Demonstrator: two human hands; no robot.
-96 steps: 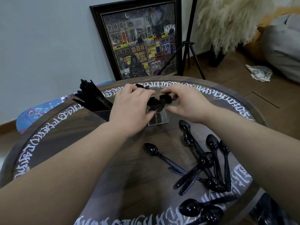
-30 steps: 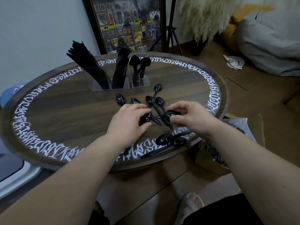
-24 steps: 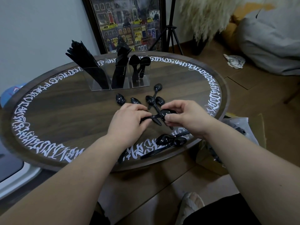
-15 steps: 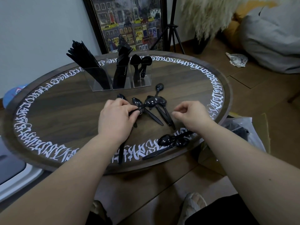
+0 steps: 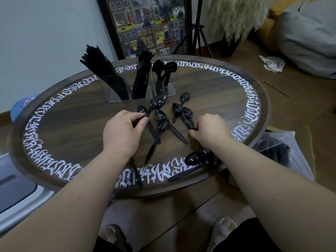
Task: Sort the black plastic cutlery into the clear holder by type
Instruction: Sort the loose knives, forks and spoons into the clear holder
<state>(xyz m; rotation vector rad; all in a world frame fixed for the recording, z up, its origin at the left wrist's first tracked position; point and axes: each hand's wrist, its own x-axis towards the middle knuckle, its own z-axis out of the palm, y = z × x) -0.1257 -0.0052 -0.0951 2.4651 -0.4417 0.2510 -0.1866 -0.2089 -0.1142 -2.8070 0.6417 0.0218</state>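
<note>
While loose spoons point(image 5: 164, 124) are gathered for the clear holder point(image 5: 143, 88), one spoon point(image 5: 157, 104) is pinched in the left hand point(image 5: 123, 135) grip; spoon handles point(image 5: 188, 122) are pinched by the right hand point(image 5: 209, 130).

My shiny black spoons point(image 5: 160, 116) on a dark brown table point(image 5: 76, 124) with a ring of white squiggly writing point(image 5: 252, 110)

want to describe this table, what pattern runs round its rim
A ring of white calligraphy-style lettering on the dark wood table, shown best in the head view.
</note>
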